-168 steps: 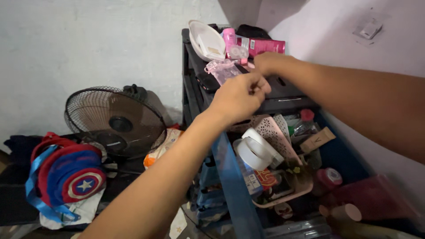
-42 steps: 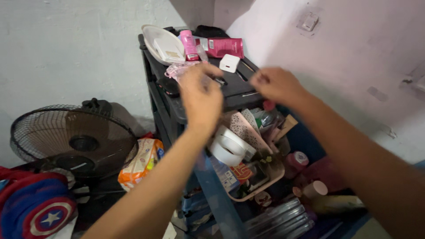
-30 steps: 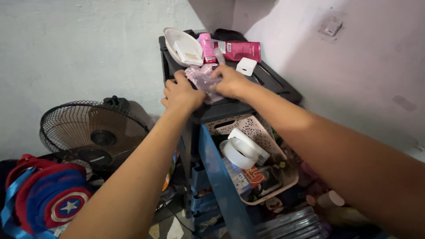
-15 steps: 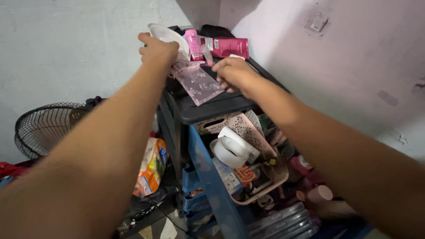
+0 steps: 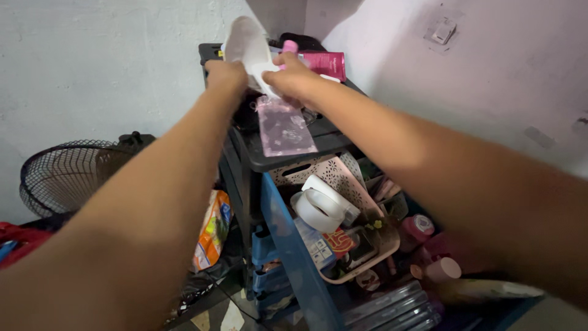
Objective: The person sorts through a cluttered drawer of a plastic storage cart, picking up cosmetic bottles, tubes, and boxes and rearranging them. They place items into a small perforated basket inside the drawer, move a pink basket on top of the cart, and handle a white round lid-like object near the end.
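My left hand [image 5: 225,75] grips a white oval dish [image 5: 245,40] and holds it tilted up above the back of a black drawer unit's top [image 5: 288,157]. My right hand [image 5: 291,76] is closed on a small white piece [image 5: 264,68] at the dish's lower edge. A clear pink patterned pouch [image 5: 283,126] lies flat on the top, just below both hands. Behind the hands lie a pink bottle [image 5: 290,46] and a magenta tube [image 5: 324,63].
An open blue drawer [image 5: 297,256] below holds a perforated pink basket [image 5: 346,181] with a roll of white tape [image 5: 319,206] and small items. A black fan [image 5: 67,177] and an orange packet [image 5: 209,228] sit left. Walls close in behind and right.
My left hand has lifted the white dish off the unit and tilted it. My right hand left the pink pouch and rose to the dish's edge. The pouch now lies flat.
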